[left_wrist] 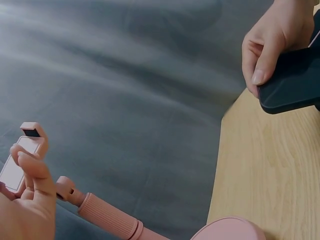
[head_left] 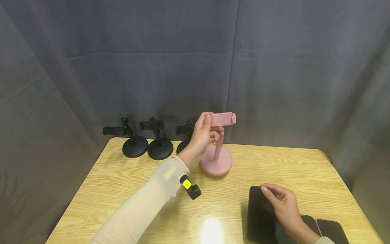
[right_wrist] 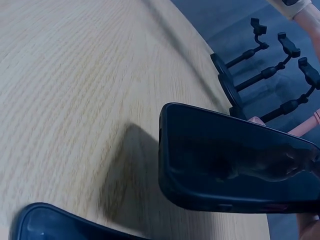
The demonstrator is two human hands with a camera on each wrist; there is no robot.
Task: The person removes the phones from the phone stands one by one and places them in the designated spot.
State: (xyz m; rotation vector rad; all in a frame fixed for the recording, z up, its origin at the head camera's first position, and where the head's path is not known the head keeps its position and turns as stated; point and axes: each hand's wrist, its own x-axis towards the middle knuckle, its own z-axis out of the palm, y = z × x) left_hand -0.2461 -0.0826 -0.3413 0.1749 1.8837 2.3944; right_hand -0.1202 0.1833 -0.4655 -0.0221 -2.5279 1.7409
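My left hand point(head_left: 201, 132) grips the clamp point(head_left: 222, 119) of a pink phone stand point(head_left: 216, 164) by its left end. The stand's round base rests on the table, and its stem rises behind my fingers. At the lower right, my right hand point(head_left: 284, 205) pinches one end of a black smartphone point(head_left: 259, 215) between thumb and fingers. In the right wrist view this smartphone point(right_wrist: 235, 155) is raised above the wood, with a shadow below it. The left wrist view shows the thumb on the phone's point(left_wrist: 295, 82) corner.
Three black phone stands, among them one in the middle point(head_left: 159, 149), line the back left of the wooden table point(head_left: 274, 162). The third is partly hidden by my left hand. Two more phones lie at the front right, one with a pinkish edge point(head_left: 332, 230). A grey curtain point(head_left: 274, 84) hangs behind.
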